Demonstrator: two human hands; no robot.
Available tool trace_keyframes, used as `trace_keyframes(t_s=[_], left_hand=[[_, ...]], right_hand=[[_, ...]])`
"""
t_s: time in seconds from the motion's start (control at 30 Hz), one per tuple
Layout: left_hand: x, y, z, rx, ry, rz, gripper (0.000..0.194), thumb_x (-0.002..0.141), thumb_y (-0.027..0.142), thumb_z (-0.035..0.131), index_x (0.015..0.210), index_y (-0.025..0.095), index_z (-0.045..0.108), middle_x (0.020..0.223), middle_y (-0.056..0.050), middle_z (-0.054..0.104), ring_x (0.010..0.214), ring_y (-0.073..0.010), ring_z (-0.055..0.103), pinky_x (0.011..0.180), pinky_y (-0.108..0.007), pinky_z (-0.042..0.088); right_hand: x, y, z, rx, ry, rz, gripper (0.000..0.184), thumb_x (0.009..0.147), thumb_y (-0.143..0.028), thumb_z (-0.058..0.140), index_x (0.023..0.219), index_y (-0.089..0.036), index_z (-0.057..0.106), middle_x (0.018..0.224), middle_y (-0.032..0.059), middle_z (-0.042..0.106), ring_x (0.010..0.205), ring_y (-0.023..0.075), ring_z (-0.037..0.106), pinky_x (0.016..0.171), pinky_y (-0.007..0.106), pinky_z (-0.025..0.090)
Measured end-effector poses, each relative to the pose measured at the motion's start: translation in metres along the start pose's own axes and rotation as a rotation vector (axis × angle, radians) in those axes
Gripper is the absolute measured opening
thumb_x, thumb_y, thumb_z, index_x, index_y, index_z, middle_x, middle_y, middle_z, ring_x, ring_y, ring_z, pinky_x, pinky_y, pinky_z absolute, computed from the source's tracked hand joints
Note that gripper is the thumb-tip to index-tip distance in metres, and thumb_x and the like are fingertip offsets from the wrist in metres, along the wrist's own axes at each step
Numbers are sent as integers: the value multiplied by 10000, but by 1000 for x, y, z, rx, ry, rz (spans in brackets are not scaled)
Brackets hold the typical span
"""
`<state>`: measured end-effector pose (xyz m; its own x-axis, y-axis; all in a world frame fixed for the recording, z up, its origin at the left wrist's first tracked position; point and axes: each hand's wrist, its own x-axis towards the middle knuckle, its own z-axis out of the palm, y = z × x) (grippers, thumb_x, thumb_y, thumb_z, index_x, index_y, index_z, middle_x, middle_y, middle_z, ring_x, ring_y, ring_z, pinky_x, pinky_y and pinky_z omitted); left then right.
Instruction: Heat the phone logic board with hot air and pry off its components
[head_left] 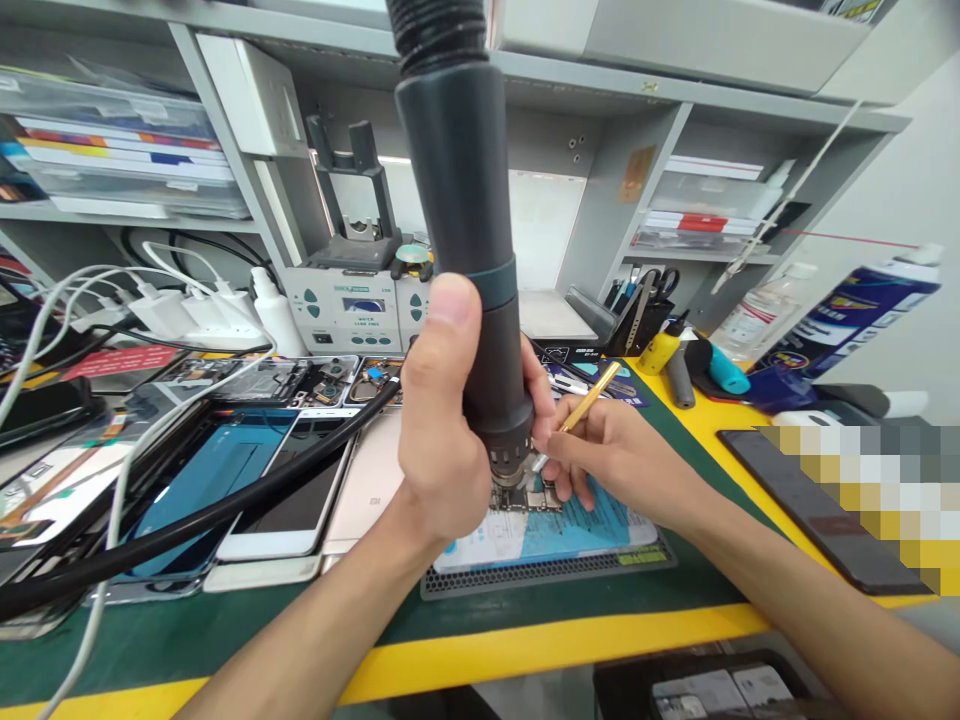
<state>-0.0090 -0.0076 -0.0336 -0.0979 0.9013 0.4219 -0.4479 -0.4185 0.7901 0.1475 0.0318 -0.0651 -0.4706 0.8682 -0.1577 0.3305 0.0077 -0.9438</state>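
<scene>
My left hand (pixel 442 420) is wrapped round the upright black handle of a hot air gun (pixel 469 190), thumb along its side. The gun's nozzle points down just over a small circuit board (pixel 536 498); whether they touch I cannot tell. My right hand (pixel 600 455) pinches a slim, gold-handled tool (pixel 592 397) like a pen. Its silver lower end is beside the nozzle, over the board, and its very tip is hard to make out. Under the board lies a blue and white pad (pixel 615 535) on a dark perforated mat (pixel 547 578).
Phones and phone parts, including a white phone (pixel 289 490), line the left. A black cable (pixel 225 530) crosses over them. Behind stands a rework station (pixel 345 305) beneath grey shelves. To the right are a yellow bottle (pixel 661 345), a blue can (pixel 847 310) and a dark phone-like slab (pixel 817 510).
</scene>
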Motion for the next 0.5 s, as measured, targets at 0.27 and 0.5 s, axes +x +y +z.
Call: trace_keyframes(t_s=[0.27,0.5], left_hand=[[-2,0,0,-4,-2,4,720,983,652,232,677,146,644,567,-75,594,487,-193,588,475,-323,457],[-1,-1,0,-1,3,2,730,985,652,218,671,147,641,567,-80,599,483,-192,585,468,-324,460]], right_hand=[[-1,0,0,-4,4,5,112,865,-243,591,793,-172,542,602,-9,659,433,94,588,380,170,446],[-2,0,-2,-18,1,4,116,871,-234,587,785,-168,544,588,-10,660,419,87,582,386,167,448]])
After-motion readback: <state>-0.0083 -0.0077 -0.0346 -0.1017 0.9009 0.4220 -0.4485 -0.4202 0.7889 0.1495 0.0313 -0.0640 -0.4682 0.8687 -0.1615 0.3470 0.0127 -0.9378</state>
